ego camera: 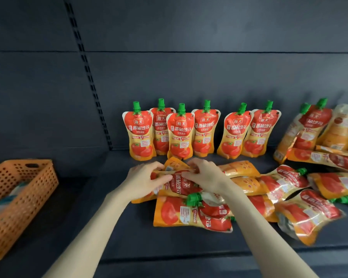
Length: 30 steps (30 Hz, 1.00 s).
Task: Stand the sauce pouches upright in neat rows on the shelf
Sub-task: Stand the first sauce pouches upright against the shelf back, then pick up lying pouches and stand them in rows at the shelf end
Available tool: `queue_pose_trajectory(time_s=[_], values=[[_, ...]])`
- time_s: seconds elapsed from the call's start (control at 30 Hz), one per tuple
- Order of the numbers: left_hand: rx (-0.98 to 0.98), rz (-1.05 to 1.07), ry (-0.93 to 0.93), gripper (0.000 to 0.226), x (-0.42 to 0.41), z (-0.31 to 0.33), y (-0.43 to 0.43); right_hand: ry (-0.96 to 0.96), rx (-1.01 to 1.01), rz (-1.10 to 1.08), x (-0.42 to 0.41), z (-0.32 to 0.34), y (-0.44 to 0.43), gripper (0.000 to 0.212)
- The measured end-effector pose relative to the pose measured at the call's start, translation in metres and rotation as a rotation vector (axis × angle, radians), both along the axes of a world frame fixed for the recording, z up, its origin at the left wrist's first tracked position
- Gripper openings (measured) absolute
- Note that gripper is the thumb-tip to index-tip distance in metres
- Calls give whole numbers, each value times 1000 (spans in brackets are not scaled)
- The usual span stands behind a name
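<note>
Several red and orange tomato sauce pouches with green caps stand upright in a row (181,131) at the back of the dark shelf (117,227). More pouches lie flat in a loose pile (289,199) at the middle and right. My left hand (144,181) and my right hand (204,175) both grip one lying pouch (179,184) at the front of the pile, just before the standing row. Two further pouches (309,127) lean at the far right.
An orange perforated plastic basket (18,199) sits on the shelf at the left, with something pale inside. The dark back panel has a slotted upright rail (88,77). The shelf's front edge (169,259) runs below my forearms.
</note>
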State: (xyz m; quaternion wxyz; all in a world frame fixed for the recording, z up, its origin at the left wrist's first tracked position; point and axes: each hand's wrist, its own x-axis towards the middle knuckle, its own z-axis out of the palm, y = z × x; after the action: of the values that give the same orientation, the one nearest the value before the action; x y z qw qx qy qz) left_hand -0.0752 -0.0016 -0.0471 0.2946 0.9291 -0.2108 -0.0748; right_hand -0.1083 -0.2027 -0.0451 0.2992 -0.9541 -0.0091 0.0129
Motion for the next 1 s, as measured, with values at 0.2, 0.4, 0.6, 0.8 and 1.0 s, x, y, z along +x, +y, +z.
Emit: queue_pose_trajectory(time_s=[0.2, 0.4, 0.6, 0.8, 1.0], values=[[103, -21, -75, 46, 16, -14, -1, -10, -105, -50, 0, 0, -5, 43], [84, -8, -207, 27, 18, -18, 2, 123, -149, -52, -6, 11, -40, 58], [20, 20, -318, 27, 14, -22, 4, -67, -6, 17, -12, 8, -43, 34], [-322, 130, -199, 29, 13, -15, 13, -339, 241, 27, -11, 21, -46, 40], [-673, 171, -97, 15, 3, -3, 1, -490, 366, -133, 4, 23, -38, 37]])
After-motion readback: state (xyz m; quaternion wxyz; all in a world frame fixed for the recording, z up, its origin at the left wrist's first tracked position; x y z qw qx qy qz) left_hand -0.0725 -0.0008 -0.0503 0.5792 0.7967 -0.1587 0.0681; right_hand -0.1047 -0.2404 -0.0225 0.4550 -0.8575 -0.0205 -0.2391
